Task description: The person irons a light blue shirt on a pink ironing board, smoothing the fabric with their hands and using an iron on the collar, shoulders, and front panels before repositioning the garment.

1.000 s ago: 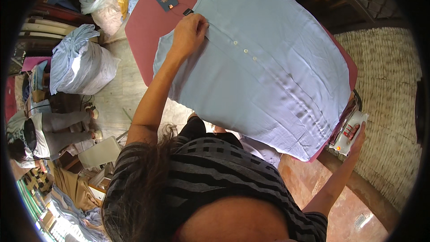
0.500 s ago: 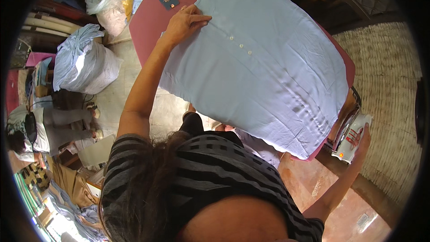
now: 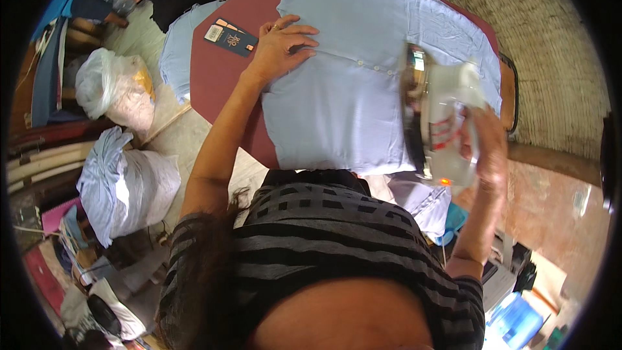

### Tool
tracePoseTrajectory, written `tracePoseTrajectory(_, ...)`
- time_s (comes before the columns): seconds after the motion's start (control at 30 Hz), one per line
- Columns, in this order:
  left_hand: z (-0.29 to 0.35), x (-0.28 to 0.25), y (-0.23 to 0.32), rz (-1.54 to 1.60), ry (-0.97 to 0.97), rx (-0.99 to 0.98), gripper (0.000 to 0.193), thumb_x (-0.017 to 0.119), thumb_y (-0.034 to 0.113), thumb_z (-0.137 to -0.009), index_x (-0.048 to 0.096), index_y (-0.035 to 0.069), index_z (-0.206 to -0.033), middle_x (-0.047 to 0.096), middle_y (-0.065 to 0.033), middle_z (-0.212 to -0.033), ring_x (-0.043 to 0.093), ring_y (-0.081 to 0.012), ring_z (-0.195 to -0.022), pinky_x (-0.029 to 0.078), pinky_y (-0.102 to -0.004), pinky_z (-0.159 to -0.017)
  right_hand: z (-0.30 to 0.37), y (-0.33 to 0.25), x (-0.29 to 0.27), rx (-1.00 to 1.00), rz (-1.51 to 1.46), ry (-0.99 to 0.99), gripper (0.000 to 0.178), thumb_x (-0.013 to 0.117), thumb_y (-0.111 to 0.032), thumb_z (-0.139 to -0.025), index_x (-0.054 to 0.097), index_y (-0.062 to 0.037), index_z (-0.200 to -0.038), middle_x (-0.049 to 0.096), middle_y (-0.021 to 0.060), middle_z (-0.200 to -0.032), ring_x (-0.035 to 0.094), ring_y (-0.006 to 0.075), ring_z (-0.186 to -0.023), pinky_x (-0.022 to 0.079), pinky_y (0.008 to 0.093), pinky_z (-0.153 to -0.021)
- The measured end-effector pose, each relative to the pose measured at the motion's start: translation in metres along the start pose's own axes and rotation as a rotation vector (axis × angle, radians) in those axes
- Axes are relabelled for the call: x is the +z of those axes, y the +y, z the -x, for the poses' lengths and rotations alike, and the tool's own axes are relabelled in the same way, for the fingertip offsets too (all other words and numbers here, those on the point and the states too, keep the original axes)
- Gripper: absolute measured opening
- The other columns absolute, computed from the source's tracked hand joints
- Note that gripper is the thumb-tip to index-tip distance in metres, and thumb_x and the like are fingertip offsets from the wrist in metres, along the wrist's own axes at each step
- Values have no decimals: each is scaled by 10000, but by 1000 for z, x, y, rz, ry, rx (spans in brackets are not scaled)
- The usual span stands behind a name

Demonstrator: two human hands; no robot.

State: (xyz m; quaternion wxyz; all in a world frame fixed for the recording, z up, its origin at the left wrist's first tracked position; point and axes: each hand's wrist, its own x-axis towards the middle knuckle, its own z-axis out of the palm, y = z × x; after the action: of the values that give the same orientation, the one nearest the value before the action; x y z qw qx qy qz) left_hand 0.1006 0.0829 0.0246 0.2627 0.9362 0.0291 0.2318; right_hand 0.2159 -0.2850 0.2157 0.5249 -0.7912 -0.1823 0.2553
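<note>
A light blue shirt (image 3: 337, 113) lies spread over a maroon ironing board (image 3: 223, 84), with a row of small buttons along its middle. At the shirt's far-left edge, my left hand (image 3: 282, 50) rests on the cloth with its fingers apart. My right hand (image 3: 487, 149) is wrapped round the handle of a white iron (image 3: 447, 107) with red markings and a lit orange lamp. The iron is tilted and blurred over the right part of the shirt; whether its soleplate touches the cloth, I cannot tell. Beside my left hand lies a dark printed card (image 3: 230, 37).
A metal iron rest (image 3: 510, 94) sticks out at the board's right end, near a ribbed mat (image 3: 544, 58). A clear plastic bag (image 3: 100, 84) and a white sack (image 3: 152, 178) stand on the left floor. A blue container (image 3: 518, 321) is at the lower right.
The iron in my right hand has moved left from beside the board's right end to over the shirt. My left hand stays at the shirt's edge, its fingers more spread. The view has turned.
</note>
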Motion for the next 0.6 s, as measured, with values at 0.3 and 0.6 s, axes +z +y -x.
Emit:
tracePoseTrajectory(0.3,-2,-2,-10,51,18,19,227,761,240,-801,735,183,-1019,659,104,-1246,446,-229,-1317,255,-456,-1054,-27,11,145,39,23,-158,298,532,-279,-1007,496,-20,-863,509,19,-613,454,69,-489,385,250,-449)
tracePoseTrajectory(0.6,0,0,-14,122,58,7,190,721,142,-768,742,136,-957,686,85,-1184,476,-233,-1296,269,-465,-1036,-46,13,176,81,129,-96,351,518,-306,-1005,483,10,-858,536,68,-618,505,115,-506,439,298,-483)
